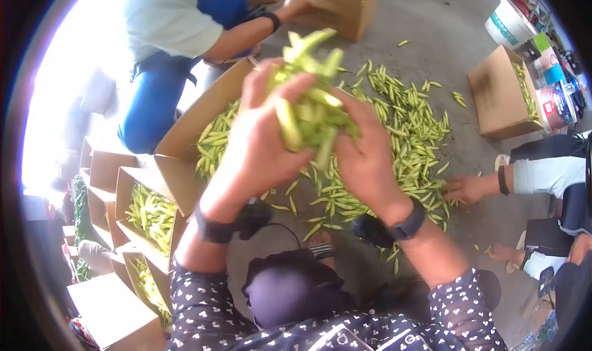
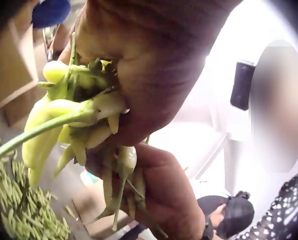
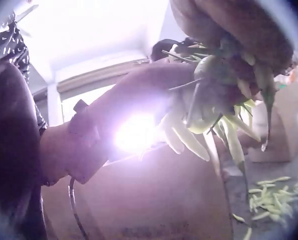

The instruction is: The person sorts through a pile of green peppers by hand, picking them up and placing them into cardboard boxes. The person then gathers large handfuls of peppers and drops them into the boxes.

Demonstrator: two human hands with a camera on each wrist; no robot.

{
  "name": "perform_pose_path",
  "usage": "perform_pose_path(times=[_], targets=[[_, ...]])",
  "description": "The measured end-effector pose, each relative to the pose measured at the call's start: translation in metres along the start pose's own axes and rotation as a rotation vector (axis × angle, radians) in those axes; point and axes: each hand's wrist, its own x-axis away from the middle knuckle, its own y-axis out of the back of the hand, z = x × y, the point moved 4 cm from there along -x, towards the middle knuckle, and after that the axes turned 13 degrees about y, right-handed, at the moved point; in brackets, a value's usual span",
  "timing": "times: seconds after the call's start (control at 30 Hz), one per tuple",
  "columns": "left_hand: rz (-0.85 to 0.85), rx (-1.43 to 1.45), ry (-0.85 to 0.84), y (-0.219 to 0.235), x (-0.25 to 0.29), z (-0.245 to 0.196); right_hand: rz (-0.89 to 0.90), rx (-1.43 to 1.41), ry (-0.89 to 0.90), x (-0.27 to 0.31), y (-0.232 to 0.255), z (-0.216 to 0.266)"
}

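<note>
Raised above the floor pile, a bunch of pale green chili peppers [image 1: 311, 104] is held between both hands. My left hand [image 1: 253, 135] grips the bunch from its left side, fingers curled over the top. From the other side my right hand [image 1: 367, 156] holds it, thumb and fingers around the peppers. In the left wrist view, peppers [image 2: 64, 107] with long stems stick out of the left hand [image 2: 154, 65]. Peppers [image 3: 189, 142] hang down below the right hand [image 3: 239, 25] in the right wrist view. Beneath lies a wide heap of chili peppers [image 1: 407, 123].
An open cardboard box [image 1: 197, 110] with peppers stands at the left of the heap. More pepper-filled boxes [image 1: 148, 172] line the left side. A person [image 1: 166, 36] kneels at the upper left. Another person's hand [image 1: 468, 189] reaches the heap's right edge. A box [image 1: 499, 98] stands farther right.
</note>
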Motion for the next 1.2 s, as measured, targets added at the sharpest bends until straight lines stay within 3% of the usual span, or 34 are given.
perform_pose_path(times=[0.07,0.17,0.23,0.27,0.33,0.37,0.4,0.47,0.5,0.53,0.6,0.67,0.7,0.73,0.8,0.87,0.93,0.97,1.07,1.2], targets=[[-0.027,-0.046,0.079,0.037,0.002,0.019,0.137,-0.062,-0.082,-0.020,-0.034,0.015],[-0.078,-0.151,0.114,0.068,0.006,0.065,0.202,-0.190,-0.082,-0.033,-0.087,0.012],[0.077,-0.223,0.240,0.071,0.010,0.102,0.262,-0.215,-0.107,-0.033,-0.106,0.001],[0.078,-0.229,0.248,0.075,0.016,0.115,0.318,-0.226,-0.131,-0.031,-0.114,-0.002],[0.309,-0.313,0.389,0.070,0.030,0.140,0.322,-0.358,-0.246,-0.023,-0.107,-0.012],[0.171,-0.337,0.276,0.071,0.034,0.137,0.287,-0.370,-0.243,-0.018,-0.095,-0.016],[0.187,-0.331,0.283,0.068,0.039,0.127,0.249,-0.380,-0.245,-0.013,-0.080,-0.021],[-0.057,0.080,0.552,0.070,0.052,0.108,0.115,-0.510,-0.487,0.007,-0.046,-0.037],[-0.095,0.034,0.472,0.061,0.061,0.098,0.050,-0.469,-0.579,0.023,-0.027,-0.048],[0.019,0.116,0.421,0.049,0.070,0.086,-0.017,-0.424,-0.671,0.044,-0.008,-0.061],[0.483,0.143,0.548,0.008,0.091,0.075,-0.059,-0.230,-0.898,0.099,0.030,-0.093],[0.640,0.241,0.708,-0.057,0.132,0.109,-0.029,0.022,-1.046,0.159,0.070,-0.112],[0.697,0.089,0.836,-0.084,0.151,0.131,-0.057,0.051,-1.077,0.193,0.092,-0.122],[0.734,0.097,0.816,-0.116,0.177,0.154,0.000,0.189,-1.176,0.231,0.112,-0.133],[0.568,-0.201,0.621,-0.156,0.213,0.187,0.039,0.332,-1.289,0.290,0.139,-0.142],[0.630,-0.159,0.601,-0.178,0.215,0.165,0.361,0.792,-1.117,0.329,0.155,-0.130],[0.681,-0.119,0.592,-0.204,0.217,0.144,0.345,0.786,-1.143,0.357,0.153,-0.115],[0.674,-0.088,0.504,-0.219,0.213,0.135,0.338,0.770,-1.146,0.363,0.147,-0.111],[0.686,0.036,0.393,-0.249,0.186,0.097,0.245,0.639,-1.185,0.341,0.117,-0.099],[0.724,0.265,0.271,-0.282,0.154,0.049,0.035,0.369,-1.236,0.333,0.094,-0.126]])
